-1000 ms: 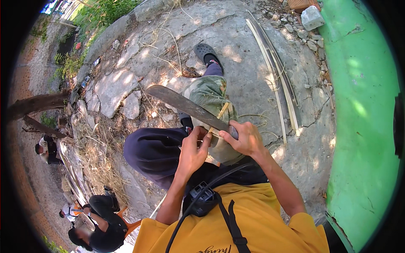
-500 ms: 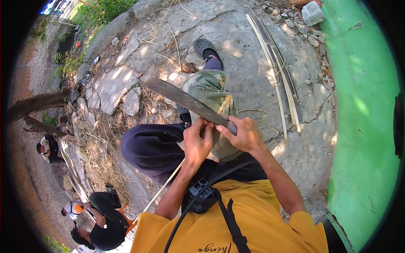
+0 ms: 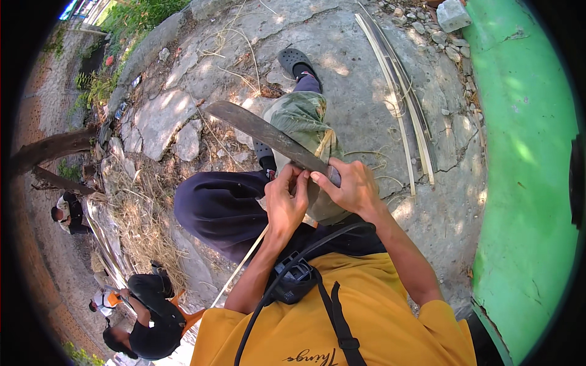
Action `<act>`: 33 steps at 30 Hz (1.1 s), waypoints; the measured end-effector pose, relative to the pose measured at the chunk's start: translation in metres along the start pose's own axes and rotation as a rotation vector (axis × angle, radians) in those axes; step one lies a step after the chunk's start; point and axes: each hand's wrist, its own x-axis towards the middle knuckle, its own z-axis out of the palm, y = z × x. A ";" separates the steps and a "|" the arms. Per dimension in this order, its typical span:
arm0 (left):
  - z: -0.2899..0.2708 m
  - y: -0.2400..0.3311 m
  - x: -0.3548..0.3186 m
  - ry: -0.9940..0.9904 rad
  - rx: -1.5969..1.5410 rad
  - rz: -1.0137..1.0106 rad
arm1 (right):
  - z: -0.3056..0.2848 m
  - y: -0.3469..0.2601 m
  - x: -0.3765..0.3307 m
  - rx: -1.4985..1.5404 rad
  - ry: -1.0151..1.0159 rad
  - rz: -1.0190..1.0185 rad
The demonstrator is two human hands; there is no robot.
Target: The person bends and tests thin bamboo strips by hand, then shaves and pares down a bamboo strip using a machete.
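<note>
The person wears a mustard-yellow T-shirt [image 3: 342, 329] with short sleeves, so both forearms are bare down to the left hand [image 3: 285, 204] and the right hand [image 3: 351, 189]; a line of dark cursive lettering runs across the front of the shirt near the lower edge of the picture. A black strap [image 3: 332, 311] with a plastic buckle crosses the chest, and a thin black cord [image 3: 305, 253] curves over a small black device [image 3: 293, 282] hanging at the collar; the trousers [image 3: 220, 210] are dark navy; a worn olive-green cloth [image 3: 305, 122] covers one leg, and the foot at its end wears a dark clog-type shoe [image 3: 296, 61].
</note>
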 end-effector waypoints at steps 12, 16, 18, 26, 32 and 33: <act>0.011 -0.003 0.007 0.063 -0.100 0.137 | -0.003 0.000 -0.002 0.058 0.007 0.059; 0.003 -0.007 -0.006 -0.020 -0.087 0.009 | -0.006 0.001 -0.003 0.069 0.018 0.050; 0.009 -0.006 0.003 -0.008 -0.040 0.027 | -0.006 0.000 -0.002 0.083 0.035 0.018; 0.005 -0.001 0.001 -0.022 0.010 0.020 | -0.006 -0.003 -0.003 0.050 0.048 0.013; -0.003 0.006 -0.009 -0.037 -0.044 0.032 | -0.002 0.004 -0.009 -0.084 0.119 -0.036; -0.004 0.011 -0.006 -0.023 -0.028 0.014 | -0.002 0.002 -0.008 -0.082 0.116 -0.037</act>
